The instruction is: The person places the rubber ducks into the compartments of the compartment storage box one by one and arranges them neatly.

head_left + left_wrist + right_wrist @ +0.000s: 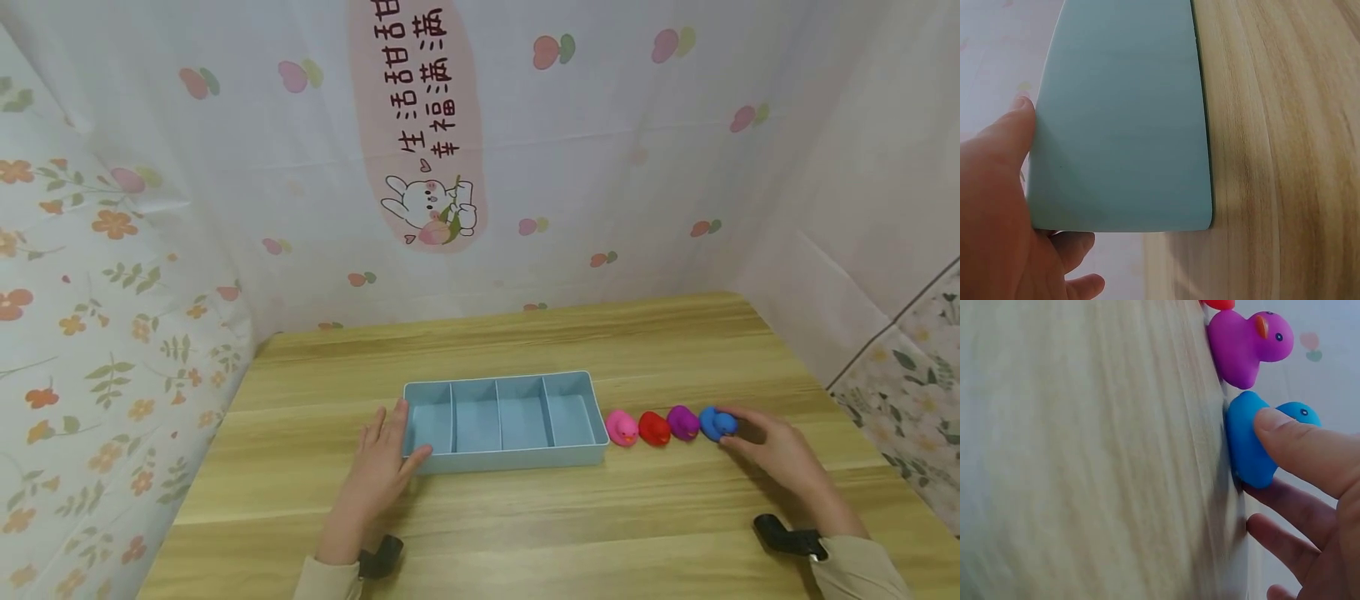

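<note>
4 in a row: pink duck (pixel 622 428), red duck (pixel 655 429), purple duck (pixel 683 423), blue duck (pixel 717 423), running from R end of tray (pixel 510 461) twd R edge of table (pixel 510 533); pink duck just beside tray's near R corner, blue duck closest to table's R edge.
R hand (pixel 780 454): part-closed, pinches blue duck btwn thumb & fingers; other fingers loosely bent near it.
Blue duck: next to purple duck, slim gap btwn them in R wrist view; can't tell if its base is off table.
L hand (pixel 375 462): mostly open, thumb apart from fingers; touches tray's L end, thumb at near long side, fingers by short end wall.
Tray: lt blue, 3 dividers, 4 compartments side by side; approx mid-table, long sides roughly parallel to table's far edge.
Table: wood-grain top, far edge meeting white back cloth (pixel 600 192).
Back cloth: small fruit prints, plus dark Chinese chars & rabbit drawing on pink patch.
L side: floral cloth (pixel 112 333) beyond table's L edge.
Wrists: black mount on each, e.g. R mount (pixel 787 537); beige sleeves, incl. L sleeve (pixel 327 579).
</note>
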{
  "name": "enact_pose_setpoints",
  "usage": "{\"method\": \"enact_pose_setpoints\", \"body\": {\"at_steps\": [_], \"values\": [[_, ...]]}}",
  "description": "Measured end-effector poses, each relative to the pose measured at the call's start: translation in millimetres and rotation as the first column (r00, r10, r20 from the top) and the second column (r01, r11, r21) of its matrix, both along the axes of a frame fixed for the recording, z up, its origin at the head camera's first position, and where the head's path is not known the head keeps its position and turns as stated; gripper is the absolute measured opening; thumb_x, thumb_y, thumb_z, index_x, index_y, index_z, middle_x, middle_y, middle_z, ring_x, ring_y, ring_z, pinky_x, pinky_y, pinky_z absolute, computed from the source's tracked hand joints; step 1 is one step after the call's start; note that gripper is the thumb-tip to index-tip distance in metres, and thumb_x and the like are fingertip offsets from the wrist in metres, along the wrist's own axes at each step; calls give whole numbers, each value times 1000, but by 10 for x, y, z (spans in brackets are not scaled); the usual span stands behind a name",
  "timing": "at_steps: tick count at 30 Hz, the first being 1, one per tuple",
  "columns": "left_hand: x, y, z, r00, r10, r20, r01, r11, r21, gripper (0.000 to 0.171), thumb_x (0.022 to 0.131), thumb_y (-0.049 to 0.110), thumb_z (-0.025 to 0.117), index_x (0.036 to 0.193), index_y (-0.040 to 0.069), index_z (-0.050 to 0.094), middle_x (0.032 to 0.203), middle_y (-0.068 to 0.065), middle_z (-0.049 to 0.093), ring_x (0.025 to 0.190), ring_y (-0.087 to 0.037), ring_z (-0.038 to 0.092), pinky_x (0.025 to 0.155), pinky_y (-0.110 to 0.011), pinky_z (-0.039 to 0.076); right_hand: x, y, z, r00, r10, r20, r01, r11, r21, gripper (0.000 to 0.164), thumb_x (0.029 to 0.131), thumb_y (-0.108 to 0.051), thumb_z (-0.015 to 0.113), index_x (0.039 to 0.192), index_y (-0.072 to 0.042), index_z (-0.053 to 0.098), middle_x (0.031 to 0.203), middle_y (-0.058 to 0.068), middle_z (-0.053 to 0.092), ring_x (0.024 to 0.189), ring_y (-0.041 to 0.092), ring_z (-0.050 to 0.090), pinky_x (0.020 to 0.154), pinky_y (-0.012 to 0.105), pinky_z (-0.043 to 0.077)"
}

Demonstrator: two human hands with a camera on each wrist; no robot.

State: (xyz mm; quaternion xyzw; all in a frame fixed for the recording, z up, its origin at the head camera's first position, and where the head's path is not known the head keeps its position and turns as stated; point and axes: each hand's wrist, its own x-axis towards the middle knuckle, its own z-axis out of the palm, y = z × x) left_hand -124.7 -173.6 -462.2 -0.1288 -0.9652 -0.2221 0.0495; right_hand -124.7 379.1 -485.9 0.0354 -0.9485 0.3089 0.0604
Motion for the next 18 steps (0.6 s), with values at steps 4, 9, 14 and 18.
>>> {"method": "enact_pose_setpoints", "body": {"at_steps": [4,9,14,18], "values": [[-10,1,-10,1000,-6,-2,6,1000,3,77,95,39,56,148,-6,24,151,-23,33,139,-48,25,110,-67,20,23,-7,4,1000,-28,-9,28,1000,9,47,87,-22,71,124,4,57,123,37,53,112,59,44,88,69,35],[-23,-14,-39,1000,-8,-13,8,1000,0,80,93,41,57,148,-6,23,151,-24,33,138,-48,27,109,-68,21,22,-18,39,998,-47,-39,47,999,13,45,86,-21,72,120,5,58,120,37,55,110,60,45,87,70,36],[-22,-19,-38,1000,-17,-24,17,1000,-4,85,91,44,59,149,-5,20,149,-25,35,138,-48,28,108,-68,23,18,-42,99,998,-51,-23,51,999,1,47,87,-23,71,121,6,57,120,37,55,112,61,43,86,71,35],[-18,-19,-33,999,-22,-28,21,1000,-3,86,90,43,61,148,-6,20,149,-26,34,137,-49,29,108,-68,23,22,-67,150,999,-48,-21,48,999,-3,48,88,-24,70,122,7,56,119,37,56,112,61,43,86,71,35]]}}
